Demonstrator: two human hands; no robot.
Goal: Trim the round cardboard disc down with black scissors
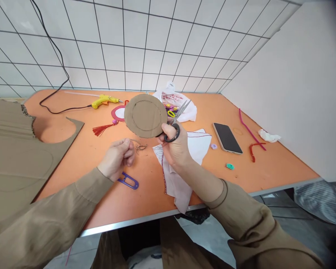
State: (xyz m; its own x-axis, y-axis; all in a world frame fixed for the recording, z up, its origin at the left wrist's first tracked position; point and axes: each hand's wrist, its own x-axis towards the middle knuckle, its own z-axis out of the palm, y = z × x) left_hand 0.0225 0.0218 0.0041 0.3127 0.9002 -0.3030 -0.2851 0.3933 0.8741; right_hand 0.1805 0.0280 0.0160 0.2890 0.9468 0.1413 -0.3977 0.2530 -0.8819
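Note:
My right hand (pixel 176 145) grips a round cardboard disc (pixel 146 115) by its lower right edge, and a smaller circle is drawn on the disc. The same hand also holds scissors (pixel 177 119), with a black handle loop by the thumb and the blades pointing up and away. My left hand (pixel 120 157) is closed, its fingers curled together, low and left of the disc. A thin brown scrap shows by its fingertips; whether they pinch it I cannot tell. Small dark cardboard scraps (pixel 141 148) lie just beyond that hand. A purple plastic piece (pixel 128 181) lies below it.
At left lies a large cut cardboard sheet (pixel 11 157). Behind are a yellow glue gun (pixel 105 101) with a black cord, a red tassel (pixel 102 129) and a white plastic bag (pixel 189 106). White cloth (pixel 198 145), a phone (pixel 227 138) and pipe cleaners (pixel 249 127) lie rightward.

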